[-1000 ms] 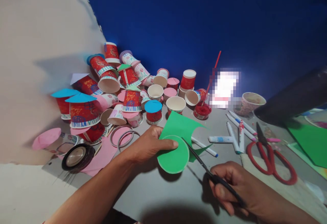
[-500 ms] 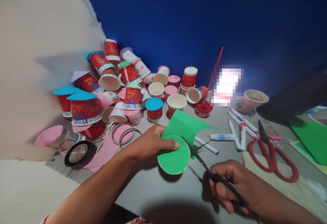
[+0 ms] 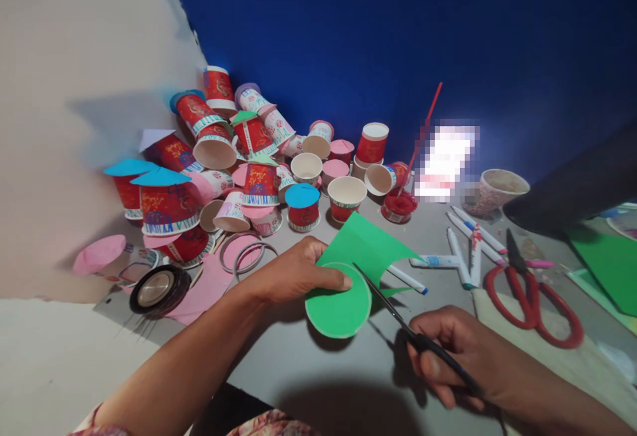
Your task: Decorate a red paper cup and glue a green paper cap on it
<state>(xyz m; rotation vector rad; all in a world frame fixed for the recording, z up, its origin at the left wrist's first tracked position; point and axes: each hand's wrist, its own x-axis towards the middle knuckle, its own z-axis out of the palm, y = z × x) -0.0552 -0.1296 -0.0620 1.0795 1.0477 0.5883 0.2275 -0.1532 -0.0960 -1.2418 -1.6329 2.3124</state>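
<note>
My left hand pinches a green paper sheet at its left side, the thumb lying over a round green disc with a pale edge. The disc is partly cut round and its upper edge lies against the sheet. In my right hand is a pair of black-handled scissors, the blades pointing up and left, their tips at the disc's upper right edge. A narrow green strip of the sheet sticks out to the right, past the blades.
Decorated paper cups are heaped at the back left. Behind the sheet stands a red jar with a stick. Markers and red-handled scissors lie right. A black roll lies left, near bangles.
The green strip beside the blades has swung out to the right and lies flatter. Both hands keep nearly the same place, and the camera view has shifted slightly.
</note>
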